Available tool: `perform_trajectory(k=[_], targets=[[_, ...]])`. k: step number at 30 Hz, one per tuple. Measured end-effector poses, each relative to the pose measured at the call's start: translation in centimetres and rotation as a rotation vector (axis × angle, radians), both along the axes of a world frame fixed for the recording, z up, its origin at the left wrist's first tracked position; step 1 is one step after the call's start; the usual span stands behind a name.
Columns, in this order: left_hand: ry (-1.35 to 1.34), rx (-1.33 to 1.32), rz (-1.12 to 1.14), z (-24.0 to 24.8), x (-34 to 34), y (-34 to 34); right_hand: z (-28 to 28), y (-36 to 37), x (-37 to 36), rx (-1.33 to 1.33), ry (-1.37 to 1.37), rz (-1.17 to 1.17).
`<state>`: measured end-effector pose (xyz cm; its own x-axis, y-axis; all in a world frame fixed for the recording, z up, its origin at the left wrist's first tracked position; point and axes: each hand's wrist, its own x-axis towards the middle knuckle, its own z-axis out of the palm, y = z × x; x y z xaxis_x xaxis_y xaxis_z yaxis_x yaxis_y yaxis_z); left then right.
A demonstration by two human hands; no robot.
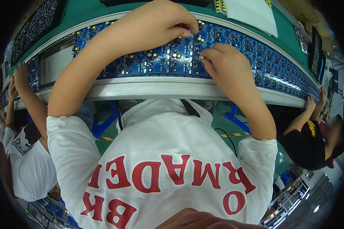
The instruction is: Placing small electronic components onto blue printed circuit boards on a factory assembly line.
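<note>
A long row of blue circuit boards [153, 65] carrying small yellow, white and silver parts runs across in front of me. My left hand [174, 23] reaches over it, its thumb and index finger closed together just above the boards. Something tiny and pale may be at those fingertips, too small to name. To the right and nearer to me, my right hand [228, 63] is also in a pinch, fingertips down at the boards. A small yellow component [202, 57] shows beside them; whether it is held or sits on the board I cannot tell.
A pale metal rail [153, 88] edges the line nearest me. Beyond the boards, a white sheet [252, 15] lies on the green surface beside yellow-and-black parts [220, 6]. Black trays of small parts [36, 28] stand far left. Other people's hands [21, 74] work at both sides.
</note>
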<state>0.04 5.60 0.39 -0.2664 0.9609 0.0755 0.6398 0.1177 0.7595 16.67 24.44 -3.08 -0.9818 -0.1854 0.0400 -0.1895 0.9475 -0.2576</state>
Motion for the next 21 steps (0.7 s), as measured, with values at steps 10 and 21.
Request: perform_trajectory(k=[10, 21], targets=[[0.09, 0.049, 0.056, -3.1, -0.1, -0.3, -0.6, -0.4, 0.3, 0.04, 0.024, -0.008], [0.174, 0.093, 0.05, -4.2, 3.1, -0.2, 2.1, 11.7, -5.1, -0.479, 0.245, -0.476]])
